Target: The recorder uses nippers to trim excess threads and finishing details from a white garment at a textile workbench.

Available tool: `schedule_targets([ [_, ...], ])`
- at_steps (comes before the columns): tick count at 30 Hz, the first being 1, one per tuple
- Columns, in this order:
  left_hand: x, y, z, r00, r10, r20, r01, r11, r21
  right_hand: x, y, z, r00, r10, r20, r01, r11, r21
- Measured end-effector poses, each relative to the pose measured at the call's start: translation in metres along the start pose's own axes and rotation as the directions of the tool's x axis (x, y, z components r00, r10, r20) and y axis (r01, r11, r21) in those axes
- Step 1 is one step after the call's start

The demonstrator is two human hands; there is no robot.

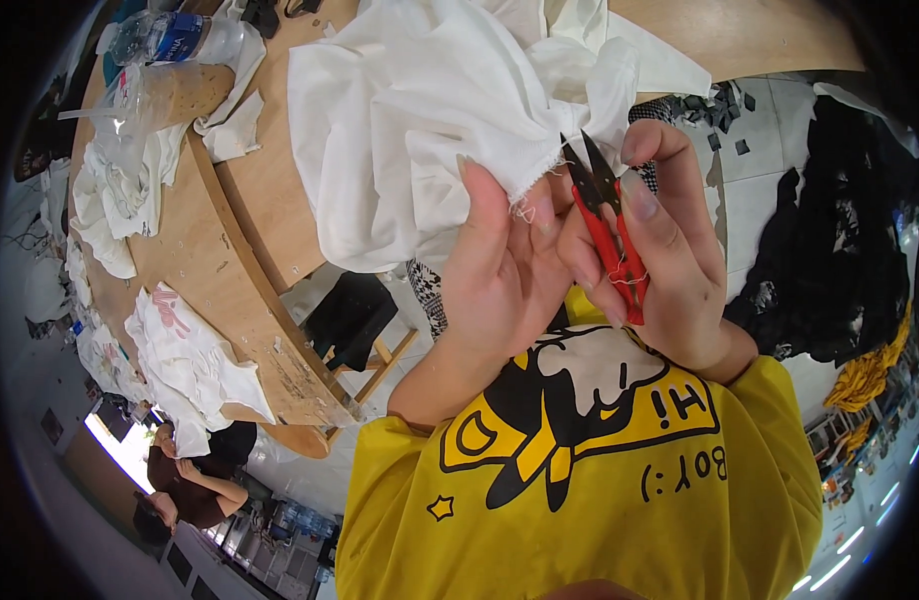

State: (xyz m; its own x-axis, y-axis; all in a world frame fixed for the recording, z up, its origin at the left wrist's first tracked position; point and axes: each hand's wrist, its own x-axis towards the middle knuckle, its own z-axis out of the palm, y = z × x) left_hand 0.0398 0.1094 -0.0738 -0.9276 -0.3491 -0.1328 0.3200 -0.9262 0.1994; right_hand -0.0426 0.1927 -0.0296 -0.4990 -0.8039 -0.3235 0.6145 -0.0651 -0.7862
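White cloth (410, 120) spreads over the wooden table in front of me, its frayed edge hanging toward me. My left hand (505, 250) pinches that edge near the loose threads, thumb on top. In my right hand (670, 250) are red-handled thread snips (610, 235), held between thumb and fingers. Their two dark blades point away from me and stand slightly apart, with the tips right at the cloth's edge beside a loose thread. A thin pale thread lies across the red handles.
On the left, the wooden table (270, 270) carries a water bottle (175, 38), a plastic cup (165, 95) and white garments (190, 350). Black cloth (830, 230) is heaped on the floor at right, near dark scraps (720, 105). A stool (380, 360) stands under the table edge. Another person (195, 480) sits at lower left.
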Motion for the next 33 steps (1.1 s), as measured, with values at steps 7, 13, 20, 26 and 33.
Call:
schedule_targets([
  [7,0.002,0.0,0.003,1.0,-0.003,-0.002,0.003,0.999,-0.042,0.004,0.003,-0.002,1.0,-0.027,-0.017,0.027,0.999,0.043],
  [13,0.005,0.011,0.006,0.999,-0.044,-0.015,0.043,0.997,-0.071,0.01,0.009,-0.009,0.948,-0.316,-0.022,0.301,0.92,-0.252],
  [20,0.008,0.007,0.012,0.932,0.111,-0.346,-0.005,0.956,0.292,0.019,0.025,-0.022,0.908,-0.419,-0.031,0.262,0.622,-0.738],
  [26,0.015,0.02,0.008,0.921,0.144,-0.362,0.034,0.895,0.444,0.021,0.022,-0.027,0.908,-0.419,0.019,0.29,0.595,-0.749],
  [33,0.011,0.039,0.008,0.967,0.082,-0.24,0.038,0.888,0.458,0.016,0.005,-0.024,0.968,-0.248,-0.036,0.188,0.816,-0.546],
])
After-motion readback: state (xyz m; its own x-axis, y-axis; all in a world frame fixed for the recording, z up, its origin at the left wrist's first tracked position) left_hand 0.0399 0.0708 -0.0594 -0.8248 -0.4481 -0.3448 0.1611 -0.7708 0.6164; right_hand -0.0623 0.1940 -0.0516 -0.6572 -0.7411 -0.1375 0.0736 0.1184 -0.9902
